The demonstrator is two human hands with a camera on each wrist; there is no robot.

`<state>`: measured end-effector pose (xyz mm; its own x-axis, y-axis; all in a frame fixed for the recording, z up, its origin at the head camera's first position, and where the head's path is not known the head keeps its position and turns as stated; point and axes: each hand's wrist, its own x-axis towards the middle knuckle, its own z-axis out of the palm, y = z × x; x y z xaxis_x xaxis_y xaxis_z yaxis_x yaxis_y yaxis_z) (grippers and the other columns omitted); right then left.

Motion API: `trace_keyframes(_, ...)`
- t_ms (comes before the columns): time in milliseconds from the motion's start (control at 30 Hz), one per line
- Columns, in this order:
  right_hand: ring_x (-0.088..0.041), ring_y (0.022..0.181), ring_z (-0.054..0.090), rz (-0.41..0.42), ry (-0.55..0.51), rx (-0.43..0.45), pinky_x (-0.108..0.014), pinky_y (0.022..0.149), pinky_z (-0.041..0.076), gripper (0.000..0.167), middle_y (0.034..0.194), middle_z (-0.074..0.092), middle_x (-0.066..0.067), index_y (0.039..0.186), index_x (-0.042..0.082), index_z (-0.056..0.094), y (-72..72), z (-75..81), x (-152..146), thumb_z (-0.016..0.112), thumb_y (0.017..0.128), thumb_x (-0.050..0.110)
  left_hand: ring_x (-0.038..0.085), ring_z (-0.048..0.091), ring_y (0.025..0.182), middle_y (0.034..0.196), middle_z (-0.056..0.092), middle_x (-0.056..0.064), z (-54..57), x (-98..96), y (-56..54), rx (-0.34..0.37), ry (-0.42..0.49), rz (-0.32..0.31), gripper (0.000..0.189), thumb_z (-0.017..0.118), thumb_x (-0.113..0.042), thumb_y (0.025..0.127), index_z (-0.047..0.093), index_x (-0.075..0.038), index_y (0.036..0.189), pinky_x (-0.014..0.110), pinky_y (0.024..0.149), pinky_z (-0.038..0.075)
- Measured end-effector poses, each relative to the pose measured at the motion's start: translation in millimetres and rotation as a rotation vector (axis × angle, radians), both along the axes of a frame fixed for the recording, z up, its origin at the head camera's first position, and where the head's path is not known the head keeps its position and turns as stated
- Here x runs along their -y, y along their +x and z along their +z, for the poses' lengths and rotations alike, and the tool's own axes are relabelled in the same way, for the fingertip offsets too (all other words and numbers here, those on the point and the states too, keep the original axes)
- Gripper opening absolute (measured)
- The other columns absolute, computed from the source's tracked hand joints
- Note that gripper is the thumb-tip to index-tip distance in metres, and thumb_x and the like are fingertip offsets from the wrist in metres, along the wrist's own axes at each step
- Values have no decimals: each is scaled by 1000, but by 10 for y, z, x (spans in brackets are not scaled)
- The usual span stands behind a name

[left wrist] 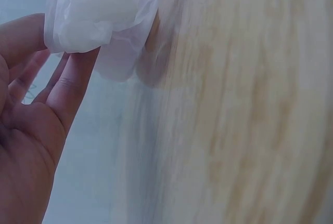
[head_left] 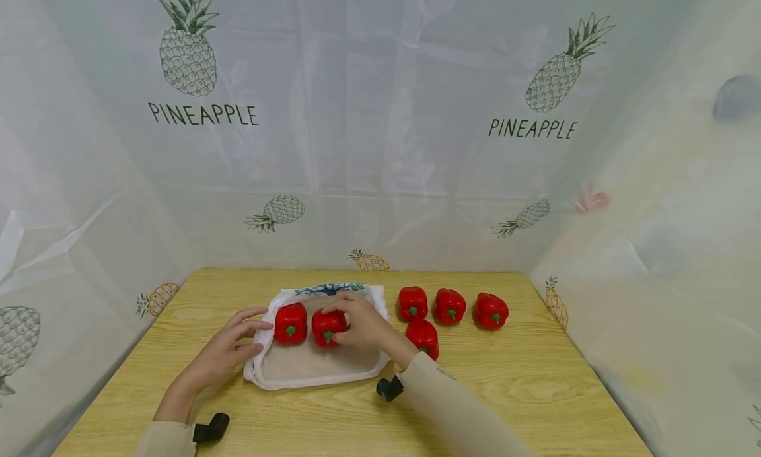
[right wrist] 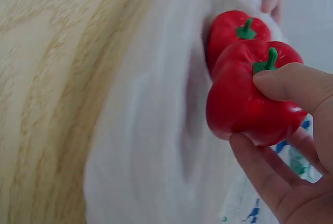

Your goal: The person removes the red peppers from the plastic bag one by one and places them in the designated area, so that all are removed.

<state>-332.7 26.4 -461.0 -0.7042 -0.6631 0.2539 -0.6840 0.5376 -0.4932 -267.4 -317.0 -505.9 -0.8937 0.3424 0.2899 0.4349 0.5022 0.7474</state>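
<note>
A white plastic bag (head_left: 315, 381) with a blue and green print lies spread into a shallow tray shape. My left hand (head_left: 228, 348) is at its left side; in the left wrist view its thumb and fingers (left wrist: 73, 86) hold the plastic edge, their tips hidden behind the folds. One red bell pepper (head_left: 290, 325) sits inside the bag by that side. Just right of it, over the bag, my right hand (head_left: 359, 321) grips a second red bell pepper (right wrist: 250, 102), its thumb next to the green stem and its fingers underneath.
Several more red bell peppers (head_left: 449, 306) stand right of the bag on the wooden table (head_left: 499, 384); the nearest pepper (head_left: 424, 337) is partly behind my right forearm. Plastic sheeting (head_left: 380, 146) printed with pineapples surrounds the table at the back and sides.
</note>
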Motion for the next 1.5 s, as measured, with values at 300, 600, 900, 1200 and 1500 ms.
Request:
trace_keyframes(300, -23, 132, 54, 32, -55, 74, -31, 88, 60, 46, 146, 58, -6, 133, 21, 74, 94, 213, -214, 85, 89, 13, 13, 57, 117, 165, 37, 10, 4, -10, 3, -4, 0, -3, 33, 70, -12, 104, 69, -14, 136, 28, 87, 55)
trace_keyframes(600, -19, 115, 61, 32, -104, 125, -25, 83, 60, 49, 134, 58, -2, 136, 19, 72, 149, 433, -531, 85, 90, 10, 12, 56, 118, 165, 36, 9, -12, -3, -1, 9, 10, 2, 32, 70, -13, 104, 69, -14, 136, 28, 88, 54)
trace_keyframes(900, -18, 112, 62, -16, -95, 81, -26, 82, 60, 48, 138, 58, -2, 135, 20, 71, 163, 555, -978, 85, 90, 9, 13, 57, 118, 164, 38, 9, -14, -1, -6, -5, -9, 11, 33, 70, -12, 104, 69, -14, 136, 28, 89, 54)
trace_keyframes(1200, -21, 102, 68, -44, -127, 47, -28, 79, 62, 51, 138, 58, -7, 135, 16, 70, 253, 677, -1461, 86, 88, 4, 14, 58, 120, 165, 38, 8, -14, 4, -16, 7, 2, 11, 32, 70, -13, 104, 70, -15, 136, 28, 92, 54)
trace_keyframes(1500, -27, 111, 66, -97, -136, -11, -41, 80, 64, 52, 139, 59, -6, 133, 16, 70, 301, 654, -1889, 87, 86, 1, 12, 57, 118, 165, 37, 9, -5, 0, 0, -3, -3, 8, 32, 70, -12, 104, 69, -13, 136, 28, 90, 54)
